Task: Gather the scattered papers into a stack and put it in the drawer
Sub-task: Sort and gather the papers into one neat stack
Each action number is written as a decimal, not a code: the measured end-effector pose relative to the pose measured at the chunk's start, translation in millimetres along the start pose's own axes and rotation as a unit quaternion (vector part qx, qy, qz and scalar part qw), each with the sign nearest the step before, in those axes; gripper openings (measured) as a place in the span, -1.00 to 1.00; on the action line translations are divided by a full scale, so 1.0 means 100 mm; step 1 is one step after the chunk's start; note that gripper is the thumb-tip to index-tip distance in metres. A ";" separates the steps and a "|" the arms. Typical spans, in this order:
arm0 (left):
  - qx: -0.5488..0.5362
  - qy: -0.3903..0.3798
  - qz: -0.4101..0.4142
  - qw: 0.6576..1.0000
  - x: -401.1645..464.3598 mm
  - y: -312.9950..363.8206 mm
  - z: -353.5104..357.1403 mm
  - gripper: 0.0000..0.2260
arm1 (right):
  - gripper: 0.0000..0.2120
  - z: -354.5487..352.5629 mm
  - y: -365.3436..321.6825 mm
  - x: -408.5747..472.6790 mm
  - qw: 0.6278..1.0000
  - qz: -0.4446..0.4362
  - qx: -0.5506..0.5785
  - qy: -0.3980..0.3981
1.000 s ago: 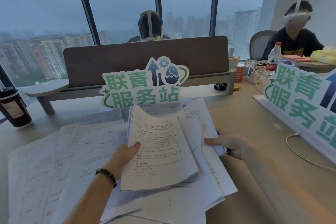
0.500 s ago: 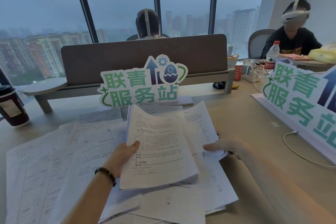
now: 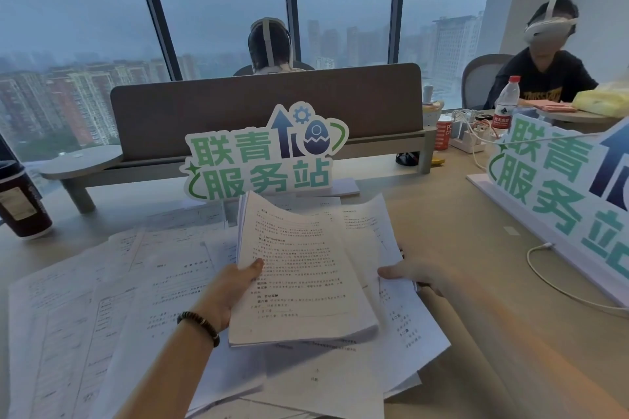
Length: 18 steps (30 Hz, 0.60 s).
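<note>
A wide desk [image 3: 459, 248] fills the lower view, backed by a brown divider [image 3: 265, 112] and tall windows [image 3: 218, 10] over a hazy city. Loose papers [image 3: 102, 299] lie fanned across the desk's left and centre, overlapping one another, with more sheets spreading right under the stack. A green-lettered sign [image 3: 262, 160] stands behind the papers, and a larger sign [image 3: 558, 201] of the same kind stands along the right edge, a white cable [image 3: 558, 286] curling on the desk in front of it. Two people in headsets sit beyond: one [image 3: 269, 44] behind the divider, one [image 3: 544, 78] at the far right.

The stack [image 3: 299, 275] of gathered pages is held above the loose sheets, tilted up toward the camera, its top corner curling near the middle sign. The left hand [image 3: 228, 296] grips the stack's left edge, thumb on the top page and fingers beneath. The right hand [image 3: 415, 275] pinches the edge of sheets just right of the stack, thumb on top, fingers hidden below them.

A dark cup [image 3: 20, 204] stands at the far left of the desk. A water bottle [image 3: 507, 102] and a red can [image 3: 444, 133] stand at the far right, near a power strip [image 3: 471, 143]. A beaded bracelet [image 3: 200, 323] circles the left wrist.
</note>
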<state>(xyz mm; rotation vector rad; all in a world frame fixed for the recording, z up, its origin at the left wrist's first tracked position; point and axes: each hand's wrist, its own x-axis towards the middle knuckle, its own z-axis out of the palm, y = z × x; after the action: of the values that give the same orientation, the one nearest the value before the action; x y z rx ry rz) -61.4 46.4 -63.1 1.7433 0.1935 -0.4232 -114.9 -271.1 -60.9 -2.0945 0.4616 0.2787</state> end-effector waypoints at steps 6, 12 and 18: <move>0.010 -0.003 -0.005 1.000 0.01 -0.04 0.03 -0.76 | -0.70 -0.18 -0.33 -0.17 0.999 -0.021 0.043 0.017; 0.016 0.004 -0.007 1.000 0.00 -0.04 0.03 -0.77 | -0.82 -0.39 -0.90 -0.38 0.996 -0.062 -0.034 0.046; 0.025 -0.001 0.011 1.000 -0.02 -0.03 0.04 -0.77 | -0.73 -0.45 -1.35 -0.55 0.991 -0.112 -0.056 0.052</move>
<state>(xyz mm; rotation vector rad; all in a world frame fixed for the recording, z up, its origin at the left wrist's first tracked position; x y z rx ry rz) -65.3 43.3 -65.4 1.7933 0.1644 -0.4166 -106.1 -231.8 86.6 -2.2548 0.2741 0.0647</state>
